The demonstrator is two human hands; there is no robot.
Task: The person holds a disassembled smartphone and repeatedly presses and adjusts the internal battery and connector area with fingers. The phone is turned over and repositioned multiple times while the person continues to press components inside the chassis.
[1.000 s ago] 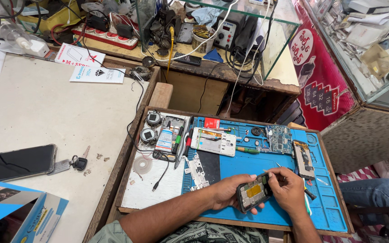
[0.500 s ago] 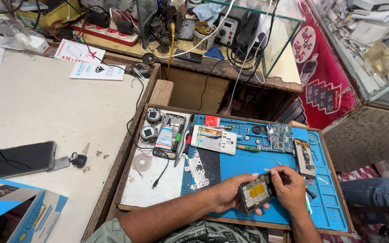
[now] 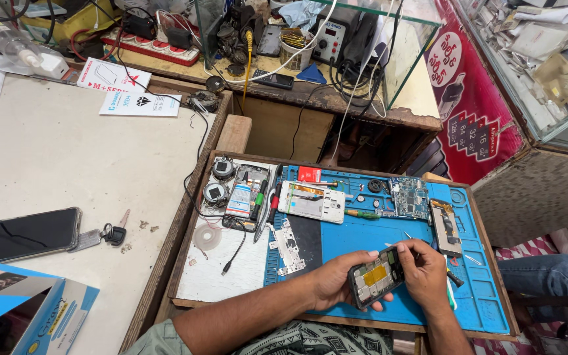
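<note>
My left hand point(image 3: 336, 284) is gripping an opened phone point(image 3: 376, 277) over the blue mat point(image 3: 363, 240); my right hand point(image 3: 425, 273) is pinching tweezers point(image 3: 407, 235) at its edge

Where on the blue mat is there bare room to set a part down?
The blue mat is bare between the green screwdriver and the opened phone; its right end past the right hand also looks bare. The top edge is crowded: white frame, circuit board.
</note>
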